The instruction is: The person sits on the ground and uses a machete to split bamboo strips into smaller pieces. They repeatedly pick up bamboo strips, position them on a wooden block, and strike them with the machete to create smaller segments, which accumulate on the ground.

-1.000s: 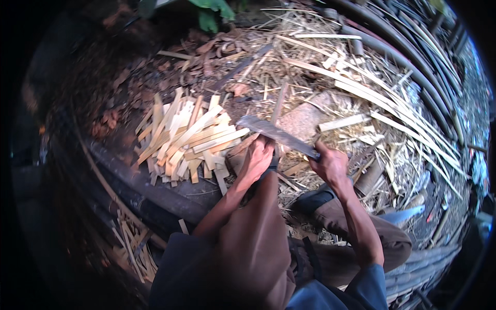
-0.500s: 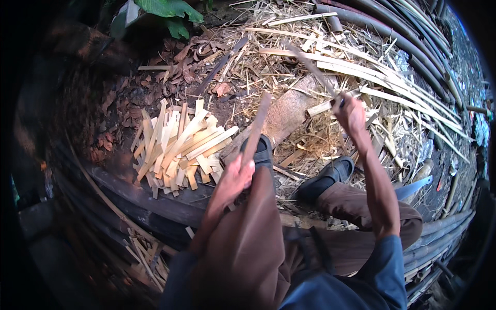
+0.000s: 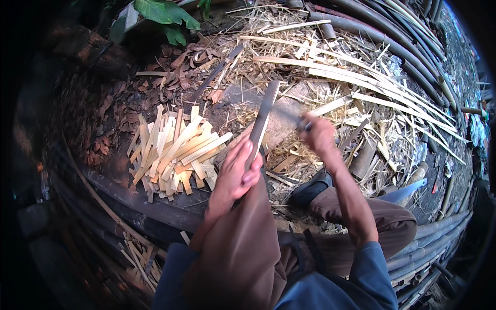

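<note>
While the left hand point(image 3: 235, 175) wraps its fingers around the lower end of a long flat strip of pale bamboo point(image 3: 262, 120), the strip stands tilted upward and away from the person, its upper end rising well clear of the grip. The right hand point(image 3: 319, 135) is closed on the handle of a broad dark metal blade point(image 3: 258, 98), which appears blurred and lies across the strip near its upper part, to the right hand's left; whether blade and strip touch cannot be told. Just left of the left hand lies a loose heap of short split bamboo slats point(image 3: 175, 152) on dark ground. Beyond both hands spread long pale bamboo splints point(image 3: 361, 82) and straw-like shavings. A dark shoe point(image 3: 310, 190) rests below the right hand.
</note>
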`<state>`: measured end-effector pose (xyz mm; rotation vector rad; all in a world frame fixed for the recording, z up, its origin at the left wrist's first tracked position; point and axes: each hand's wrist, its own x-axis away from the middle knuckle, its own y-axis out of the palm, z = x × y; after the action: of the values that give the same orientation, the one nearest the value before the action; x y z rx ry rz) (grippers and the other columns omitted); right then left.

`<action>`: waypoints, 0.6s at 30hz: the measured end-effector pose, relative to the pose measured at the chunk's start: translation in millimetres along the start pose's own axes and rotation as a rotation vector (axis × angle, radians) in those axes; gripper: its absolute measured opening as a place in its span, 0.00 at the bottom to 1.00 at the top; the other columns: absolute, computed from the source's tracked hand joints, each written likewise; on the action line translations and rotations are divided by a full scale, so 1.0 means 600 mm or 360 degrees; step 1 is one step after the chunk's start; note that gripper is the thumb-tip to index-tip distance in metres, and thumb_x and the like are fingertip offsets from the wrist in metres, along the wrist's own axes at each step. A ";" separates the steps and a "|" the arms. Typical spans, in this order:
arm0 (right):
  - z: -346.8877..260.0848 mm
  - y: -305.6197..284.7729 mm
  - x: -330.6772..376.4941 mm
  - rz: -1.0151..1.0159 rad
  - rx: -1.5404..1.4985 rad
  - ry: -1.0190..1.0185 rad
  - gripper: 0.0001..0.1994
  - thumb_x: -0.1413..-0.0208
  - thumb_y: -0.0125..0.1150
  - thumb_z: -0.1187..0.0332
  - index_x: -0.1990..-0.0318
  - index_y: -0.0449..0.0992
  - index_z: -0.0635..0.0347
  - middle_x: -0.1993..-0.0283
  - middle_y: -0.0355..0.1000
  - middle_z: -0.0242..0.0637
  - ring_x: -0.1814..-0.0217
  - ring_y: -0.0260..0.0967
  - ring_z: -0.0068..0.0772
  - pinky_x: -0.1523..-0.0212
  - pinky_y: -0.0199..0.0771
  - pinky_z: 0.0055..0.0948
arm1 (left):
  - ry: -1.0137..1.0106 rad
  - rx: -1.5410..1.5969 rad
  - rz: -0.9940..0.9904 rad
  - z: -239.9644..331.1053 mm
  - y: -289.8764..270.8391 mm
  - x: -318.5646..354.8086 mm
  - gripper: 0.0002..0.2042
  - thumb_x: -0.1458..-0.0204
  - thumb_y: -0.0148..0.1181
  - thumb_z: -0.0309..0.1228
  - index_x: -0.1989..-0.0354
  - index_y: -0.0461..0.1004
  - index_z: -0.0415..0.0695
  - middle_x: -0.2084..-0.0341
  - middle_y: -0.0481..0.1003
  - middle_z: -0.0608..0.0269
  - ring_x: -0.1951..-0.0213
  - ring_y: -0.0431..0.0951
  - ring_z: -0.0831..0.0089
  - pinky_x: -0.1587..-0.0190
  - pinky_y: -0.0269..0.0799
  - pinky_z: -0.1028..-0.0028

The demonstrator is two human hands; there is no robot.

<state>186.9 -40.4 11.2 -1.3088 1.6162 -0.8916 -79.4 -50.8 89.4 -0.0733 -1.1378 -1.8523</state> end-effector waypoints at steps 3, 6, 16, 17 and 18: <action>0.123 -0.053 -0.034 -0.0015 -0.0035 0.0558 0.11 0.41 0.59 0.61 0.57 0.79 0.55 0.79 0.77 0.37 0.84 0.71 0.30 0.84 0.71 0.30 | -0.0192 -0.0418 0.0010 0.020 0.010 0.026 0.23 0.30 0.40 0.37 0.29 0.53 0.46 0.77 0.66 0.67 0.87 0.56 0.85 0.85 0.55 0.83; -0.005 -0.085 -0.046 -0.0200 -0.0393 0.0488 0.09 0.45 0.63 0.65 0.59 0.80 0.56 0.73 0.79 0.41 0.79 0.74 0.31 0.80 0.75 0.32 | -0.0381 -0.0525 -0.0090 -0.008 -0.048 -0.009 0.28 0.31 0.45 0.37 0.26 0.47 0.44 0.75 0.67 0.67 0.82 0.60 0.85 0.81 0.58 0.83; -0.085 -0.028 0.025 -0.0346 -0.0782 0.0899 0.14 0.44 0.61 0.64 0.61 0.80 0.70 0.76 0.78 0.46 0.73 0.77 0.31 0.71 0.73 0.33 | 0.0483 -0.0704 -0.0107 -0.089 -0.108 -0.082 0.31 0.36 0.47 0.50 0.33 0.61 0.38 0.50 0.75 0.47 0.56 0.80 0.61 0.53 0.76 0.64; -0.079 -0.011 0.028 -0.0361 -0.0885 0.0974 0.14 0.44 0.61 0.64 0.61 0.79 0.70 0.76 0.77 0.45 0.74 0.75 0.29 0.72 0.71 0.32 | 0.0970 -0.1466 -0.0015 -0.102 -0.088 -0.099 0.27 0.36 0.48 0.47 0.36 0.65 0.38 0.50 0.75 0.50 0.54 0.79 0.61 0.50 0.75 0.65; -0.082 -0.001 0.029 -0.0395 -0.0991 0.1044 0.14 0.43 0.61 0.63 0.61 0.79 0.70 0.77 0.77 0.43 0.76 0.73 0.27 0.74 0.69 0.31 | 0.1157 -0.1700 0.0059 -0.111 -0.078 -0.104 0.25 0.35 0.49 0.45 0.38 0.67 0.38 0.51 0.76 0.52 0.55 0.79 0.62 0.49 0.74 0.66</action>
<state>139.9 -56.6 27.5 -1.7846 2.4113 -1.0871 -52.5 -50.5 -9.5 -0.0186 0.3907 -1.9957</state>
